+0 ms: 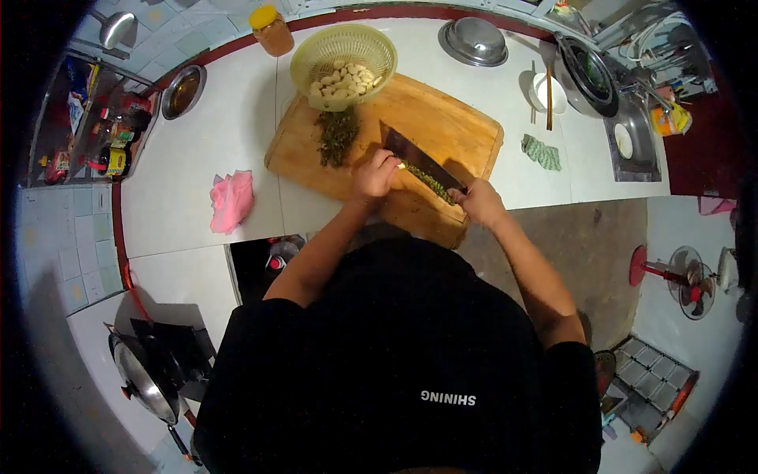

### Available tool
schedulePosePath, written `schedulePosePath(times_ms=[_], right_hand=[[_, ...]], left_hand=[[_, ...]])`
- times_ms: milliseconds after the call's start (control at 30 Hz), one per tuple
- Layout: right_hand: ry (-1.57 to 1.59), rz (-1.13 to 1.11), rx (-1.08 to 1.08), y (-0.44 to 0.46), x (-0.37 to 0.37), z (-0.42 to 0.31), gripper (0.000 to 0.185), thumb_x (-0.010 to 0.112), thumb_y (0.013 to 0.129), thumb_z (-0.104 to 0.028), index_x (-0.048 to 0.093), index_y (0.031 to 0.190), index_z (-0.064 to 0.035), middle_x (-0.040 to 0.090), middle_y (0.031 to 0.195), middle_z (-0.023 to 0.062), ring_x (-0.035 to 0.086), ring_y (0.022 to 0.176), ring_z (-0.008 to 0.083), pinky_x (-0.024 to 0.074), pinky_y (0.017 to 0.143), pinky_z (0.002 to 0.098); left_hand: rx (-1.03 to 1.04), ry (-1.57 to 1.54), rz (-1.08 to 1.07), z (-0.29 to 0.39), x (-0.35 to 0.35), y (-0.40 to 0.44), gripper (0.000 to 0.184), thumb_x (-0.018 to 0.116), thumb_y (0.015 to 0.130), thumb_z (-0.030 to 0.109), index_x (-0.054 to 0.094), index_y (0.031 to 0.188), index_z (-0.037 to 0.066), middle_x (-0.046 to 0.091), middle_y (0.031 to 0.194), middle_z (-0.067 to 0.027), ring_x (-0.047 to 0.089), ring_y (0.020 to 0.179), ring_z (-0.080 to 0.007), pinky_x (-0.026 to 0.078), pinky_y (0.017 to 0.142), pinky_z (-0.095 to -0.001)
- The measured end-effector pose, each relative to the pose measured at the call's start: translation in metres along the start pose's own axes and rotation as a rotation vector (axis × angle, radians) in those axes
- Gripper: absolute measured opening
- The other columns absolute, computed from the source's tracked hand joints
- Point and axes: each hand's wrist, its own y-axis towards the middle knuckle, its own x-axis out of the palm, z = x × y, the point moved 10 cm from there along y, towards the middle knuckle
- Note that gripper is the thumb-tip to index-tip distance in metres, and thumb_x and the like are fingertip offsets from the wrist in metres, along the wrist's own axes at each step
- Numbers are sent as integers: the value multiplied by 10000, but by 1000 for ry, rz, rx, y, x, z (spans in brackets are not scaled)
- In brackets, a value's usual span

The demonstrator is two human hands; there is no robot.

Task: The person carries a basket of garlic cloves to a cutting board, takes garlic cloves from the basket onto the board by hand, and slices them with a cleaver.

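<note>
My right hand [480,204] is closed round the handle end of a dark, wide-bladed knife [426,159], at the right of the wooden cutting board [458,118]. The blade slants up and left across the board. Along its near side lies a strip of chopped green pieces [430,183]. My left hand [375,174] has its fingers curled together at the far left end of that strip, close to the blade; what it grips is hidden. A pile of dark green leaves [338,136] lies on the board, left of my left hand.
A yellow basket [383,47] of peeled white cloves overlaps the board's back edge. Around it are a yellow-lidded jar [272,38], a metal bowl [478,43], a white bowl with chopsticks [557,95], a green cloth [541,152], a pink cloth [232,202] and a sink [643,150].
</note>
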Motion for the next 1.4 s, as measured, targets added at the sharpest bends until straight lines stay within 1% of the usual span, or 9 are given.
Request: schedulePosePath(times_ms=[133, 233, 333, 433, 633, 933, 1033, 1233, 1400], right_hand=[[84, 194, -182, -11, -15, -14, 309, 631, 878, -297, 639, 948, 4, 605, 622, 173, 619, 588, 309, 471, 586, 395], [120, 68, -60, -11, -12, -7, 300, 622, 883, -296, 641, 945, -3, 605, 603, 159, 617, 544, 280, 471, 560, 385], [99, 138, -138, -8, -10, -13, 327, 623, 885, -305, 640, 878, 21, 591, 563, 148, 606, 499, 250, 468, 531, 376], [50, -56, 84, -1, -1, -8, 401, 626, 864, -374, 631, 1107, -54, 662, 818, 213, 662, 772, 342, 513, 685, 429], [224, -93, 120, 8, 15, 16, 424, 623, 872, -384, 616, 1094, -22, 629, 615, 133, 622, 485, 265, 507, 564, 387], [155, 62, 103, -8, -10, 26, 382, 620, 867, -368, 626, 1138, -100, 672, 914, 194, 644, 896, 351, 499, 766, 447], [105, 89, 15, -13, -15, 17, 285, 602, 896, -265, 633, 1055, -31, 586, 581, 100, 570, 482, 207, 466, 509, 343], [-55, 106, -2, -12, -20, 8, 294, 606, 882, -283, 639, 1020, -26, 650, 775, 206, 635, 766, 367, 490, 688, 424], [41, 104, -6, 2, -5, 8, 356, 613, 873, -358, 649, 1037, -44, 654, 851, 222, 639, 840, 379, 498, 725, 450]], left_hand=[[-76, 9, -109, 6, 1, 5, 136, 565, 874, 132, 591, 1007, 123, 566, 1059, -47, 597, 877, -321, 494, 734, -433], [-109, 15, -173, 8, 6, 8, 141, 548, 886, 138, 584, 1022, 121, 553, 1087, -45, 575, 950, -317, 481, 776, -438], [-106, -5, -200, 3, 12, 8, 149, 541, 893, 145, 581, 1033, 118, 547, 1093, -57, 560, 983, -324, 473, 796, -439], [-98, 1, -186, 3, 15, 7, 144, 541, 890, 139, 580, 1026, 114, 547, 1073, -71, 562, 966, -330, 473, 787, -438], [-30, 30, -208, 6, 12, 13, 150, 573, 861, 106, 582, 1011, 105, 549, 1027, -91, 564, 919, -330, 470, 751, -438], [-13, 21, -152, 11, 13, 23, 146, 562, 877, 94, 579, 1021, 76, 545, 1050, -109, 560, 910, -347, 464, 742, -436], [-26, 14, -130, 10, 10, 16, 148, 559, 869, 87, 579, 1014, 70, 551, 1045, -114, 564, 911, -353, 465, 743, -435], [8, 18, -80, 11, 9, 18, 120, 557, 842, 71, 580, 959, 75, 562, 989, -106, 566, 886, -350, 470, 735, -435], [-10, 134, -181, 8, 16, 21, 97, 530, 813, 62, 569, 899, 85, 564, 967, -89, 578, 883, -321, 486, 730, -428]])
